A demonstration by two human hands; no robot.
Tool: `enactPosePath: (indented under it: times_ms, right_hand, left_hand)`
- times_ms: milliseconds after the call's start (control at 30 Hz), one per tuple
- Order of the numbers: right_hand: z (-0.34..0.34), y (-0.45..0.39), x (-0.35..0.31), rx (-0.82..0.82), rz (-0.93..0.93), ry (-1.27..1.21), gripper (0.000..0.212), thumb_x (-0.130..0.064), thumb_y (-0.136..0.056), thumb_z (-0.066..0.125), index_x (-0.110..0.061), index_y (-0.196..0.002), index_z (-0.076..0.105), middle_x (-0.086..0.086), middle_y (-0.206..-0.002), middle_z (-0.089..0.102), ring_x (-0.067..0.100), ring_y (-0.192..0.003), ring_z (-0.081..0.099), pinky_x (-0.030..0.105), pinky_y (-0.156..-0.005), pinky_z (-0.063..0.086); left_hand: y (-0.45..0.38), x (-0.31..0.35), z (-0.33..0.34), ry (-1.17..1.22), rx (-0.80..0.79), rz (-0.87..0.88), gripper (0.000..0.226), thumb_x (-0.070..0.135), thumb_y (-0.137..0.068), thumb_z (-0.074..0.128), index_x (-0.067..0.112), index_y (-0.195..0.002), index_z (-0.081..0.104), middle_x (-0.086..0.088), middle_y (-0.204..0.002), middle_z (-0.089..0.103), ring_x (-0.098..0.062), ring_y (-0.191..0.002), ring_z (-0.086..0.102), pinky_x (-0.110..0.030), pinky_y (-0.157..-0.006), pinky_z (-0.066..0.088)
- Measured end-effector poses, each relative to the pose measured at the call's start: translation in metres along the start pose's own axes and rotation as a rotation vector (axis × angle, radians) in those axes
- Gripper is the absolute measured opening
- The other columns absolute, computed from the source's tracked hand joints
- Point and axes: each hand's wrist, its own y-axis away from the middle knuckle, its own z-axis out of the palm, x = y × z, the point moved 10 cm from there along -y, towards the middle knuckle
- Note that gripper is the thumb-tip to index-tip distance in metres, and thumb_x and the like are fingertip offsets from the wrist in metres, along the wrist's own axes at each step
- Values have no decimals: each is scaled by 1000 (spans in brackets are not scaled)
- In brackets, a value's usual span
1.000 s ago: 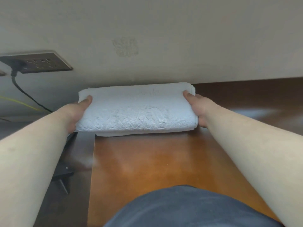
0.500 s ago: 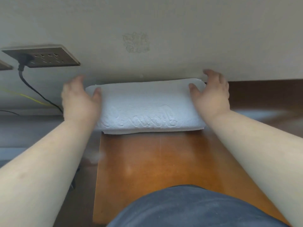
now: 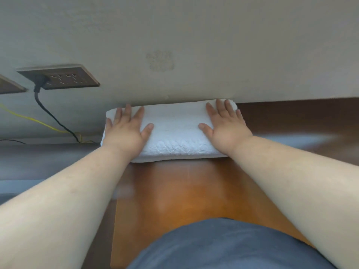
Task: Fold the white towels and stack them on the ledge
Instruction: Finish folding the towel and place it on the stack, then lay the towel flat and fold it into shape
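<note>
Both palms are laid flat on the folded white towel (image 3: 174,133), fingers straight and spread. The left hand (image 3: 126,131) is pressed on its left end and the right hand (image 3: 225,129) on its right end, nothing being gripped

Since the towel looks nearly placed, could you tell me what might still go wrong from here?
1. The folded towel sits at the left end of the wooden ledge, its left end apparently past the edge under the left hand; it could sag or tip off there.
2. Both hands, the right hand included, press flat on top; sliding them off could drag the top layer and loosen the fold.
3. The black cable hangs close by on the left; a falling towel might snag it.
</note>
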Motion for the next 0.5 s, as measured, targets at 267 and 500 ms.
enactPosePath:
  times_ms: [267, 500]
  right_hand:
    - [-61, 58, 72, 109, 100, -20, 71, -65, -95, 26, -26, -155, 18, 6, -163, 15, 28, -150, 6, 54, -119, 9]
    - [-138, 183, 201, 174, 436, -68, 65, -62, -98, 26, -29, -154, 23, 1, -163, 18, 26, -151, 2, 54, -120, 7]
  left_hand:
    - [33, 71, -53, 51, 115, 167, 56, 45, -100, 39, 20, -149, 34, -15, -156, 27, -33, -143, 22, -48, -116, 20]
    - [91, 196, -117, -34, 184, 391, 50, 51, -98, 34, 22, -132, 56, -4, -137, 57, -25, -125, 52, -45, -110, 29]
